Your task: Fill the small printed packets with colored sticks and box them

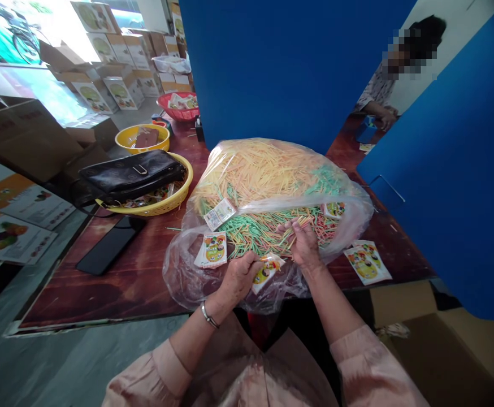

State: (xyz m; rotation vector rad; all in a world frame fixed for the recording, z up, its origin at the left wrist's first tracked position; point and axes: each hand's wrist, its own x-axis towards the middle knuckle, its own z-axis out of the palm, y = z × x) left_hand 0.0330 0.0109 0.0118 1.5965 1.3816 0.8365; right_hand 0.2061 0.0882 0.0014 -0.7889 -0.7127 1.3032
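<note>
A large clear plastic bag (357, 217) lies open towards me, full of thin yellow, green and pink sticks (255, 232). My left hand (239, 276) is closed on the edge of a small printed packet (267, 272) at the bag's near rim. In my right hand (307, 249), just over the sticks, a small bunch of sticks (301, 222) is pinched between the fingers. More printed packets rest on the bag, one packet (214, 250) left of my left hand and another packet (220, 214) behind it. Further packets (368, 263) lie on the table to the right.
On the wooden table (60, 297) lies a black phone (110, 246). Behind it, a black handbag (132, 172) sits on a yellow basket (190, 181). Blue partitions (272, 68) stand behind and right. Cartons (18, 220) are stacked left. Another person (378, 93) sits beyond the partition.
</note>
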